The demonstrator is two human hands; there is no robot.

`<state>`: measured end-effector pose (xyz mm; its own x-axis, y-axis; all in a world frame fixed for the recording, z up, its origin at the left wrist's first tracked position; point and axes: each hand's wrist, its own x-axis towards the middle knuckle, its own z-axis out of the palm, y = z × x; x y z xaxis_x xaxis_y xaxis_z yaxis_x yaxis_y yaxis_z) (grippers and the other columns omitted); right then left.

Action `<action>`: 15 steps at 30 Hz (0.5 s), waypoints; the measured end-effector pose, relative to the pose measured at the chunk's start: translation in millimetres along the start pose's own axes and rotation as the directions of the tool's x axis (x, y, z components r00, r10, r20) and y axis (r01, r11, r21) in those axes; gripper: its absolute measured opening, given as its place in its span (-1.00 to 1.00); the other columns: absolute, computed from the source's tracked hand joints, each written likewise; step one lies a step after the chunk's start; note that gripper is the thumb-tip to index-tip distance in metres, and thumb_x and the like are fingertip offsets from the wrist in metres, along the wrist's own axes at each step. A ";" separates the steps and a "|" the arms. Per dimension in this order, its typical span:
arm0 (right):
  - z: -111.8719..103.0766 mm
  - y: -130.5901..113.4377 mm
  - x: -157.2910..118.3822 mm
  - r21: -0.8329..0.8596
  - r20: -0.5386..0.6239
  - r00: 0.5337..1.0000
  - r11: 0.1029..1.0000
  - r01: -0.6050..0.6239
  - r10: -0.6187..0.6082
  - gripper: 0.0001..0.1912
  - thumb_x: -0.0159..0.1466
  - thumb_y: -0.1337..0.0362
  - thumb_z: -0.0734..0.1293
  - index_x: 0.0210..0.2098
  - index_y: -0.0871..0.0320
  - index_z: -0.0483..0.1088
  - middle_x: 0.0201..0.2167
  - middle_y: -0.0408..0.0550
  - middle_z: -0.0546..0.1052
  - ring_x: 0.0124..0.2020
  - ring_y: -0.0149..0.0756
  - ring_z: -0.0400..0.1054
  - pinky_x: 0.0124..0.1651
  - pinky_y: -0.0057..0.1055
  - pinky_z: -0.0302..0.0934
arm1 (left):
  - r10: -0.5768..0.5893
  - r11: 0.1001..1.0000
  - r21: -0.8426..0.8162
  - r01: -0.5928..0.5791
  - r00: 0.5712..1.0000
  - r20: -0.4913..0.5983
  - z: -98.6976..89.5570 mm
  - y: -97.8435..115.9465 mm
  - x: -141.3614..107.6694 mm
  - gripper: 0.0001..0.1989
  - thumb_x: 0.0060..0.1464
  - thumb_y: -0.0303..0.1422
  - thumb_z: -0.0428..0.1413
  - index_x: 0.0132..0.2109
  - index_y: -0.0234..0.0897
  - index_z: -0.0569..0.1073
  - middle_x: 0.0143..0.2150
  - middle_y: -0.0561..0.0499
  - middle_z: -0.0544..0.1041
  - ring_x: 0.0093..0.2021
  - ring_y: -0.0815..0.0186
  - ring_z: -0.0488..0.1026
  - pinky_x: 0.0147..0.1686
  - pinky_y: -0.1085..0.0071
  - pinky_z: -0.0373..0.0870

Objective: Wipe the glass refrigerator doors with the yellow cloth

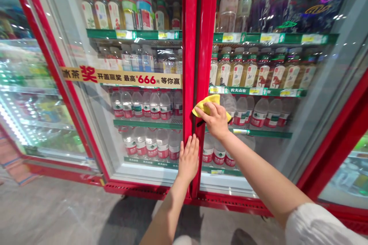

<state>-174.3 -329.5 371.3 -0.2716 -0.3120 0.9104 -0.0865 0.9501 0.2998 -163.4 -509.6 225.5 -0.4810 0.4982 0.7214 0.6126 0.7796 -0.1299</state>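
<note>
My right hand (216,119) presses a yellow cloth (213,101) with a dark edge against the red frame (204,46) of the right cooler door, at its inner side. Part of the cloth lies over the glass. Lower down and to the left, my left hand (189,157) rests flat on the red frame (189,46) of the left door, fingers stretched upward and nothing held. Between the two frames runs a dark gap.
Behind the glass, shelves hold water bottles (154,107) and tea bottles (237,69). A printed strip (120,77) crosses the left door. Another cooler (43,107) stands at the left. Grey floor (57,210) lies below.
</note>
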 end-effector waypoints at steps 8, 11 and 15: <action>7.7 -11.8 -82.8 0.131 0.126 0.979 0.981 0.145 -0.162 -0.43 0.36 0.35 0.31 0.26 -0.34 0.35 0.17 -0.08 0.50 0.24 -0.12 0.24 0.26 -0.12 -0.03 | -0.082 0.997 0.010 0.082 0.996 -0.022 26.1 11.5 -34.4 -0.24 0.19 -0.55 -0.05 0.50 -0.43 -0.06 0.51 -0.25 0.06 0.55 0.12 -0.15 0.46 -0.13 -0.14; 13.9 -20.2 -114.4 0.144 0.131 0.970 0.972 0.187 -0.206 -0.45 0.35 0.34 0.32 0.25 -0.31 0.37 0.14 -0.08 0.53 0.22 -0.14 0.28 0.28 -0.13 -0.05 | -0.114 0.993 0.034 0.114 0.993 -0.016 36.7 18.2 -48.1 -0.30 0.20 -0.55 -0.05 0.47 -0.47 0.04 0.49 -0.27 0.12 0.54 0.10 -0.12 0.46 -0.14 -0.10; 23.8 -36.0 -148.1 0.159 0.112 0.975 0.972 0.173 -0.192 -0.51 0.36 0.30 0.32 0.22 -0.28 0.41 0.10 -0.09 0.56 0.20 -0.15 0.32 0.30 -0.12 -0.08 | -0.165 0.984 0.060 0.167 0.985 -0.039 50.2 30.1 -62.5 -0.39 0.21 -0.56 -0.05 0.40 -0.47 0.21 0.48 -0.27 0.16 0.53 0.09 -0.08 0.45 -0.10 -0.01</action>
<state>-153.8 -317.4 219.0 -0.3558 -0.4863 0.7981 -0.2831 0.8699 0.4039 -146.4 -498.2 142.3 -0.5511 0.3474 0.7587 0.4847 0.8734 -0.0478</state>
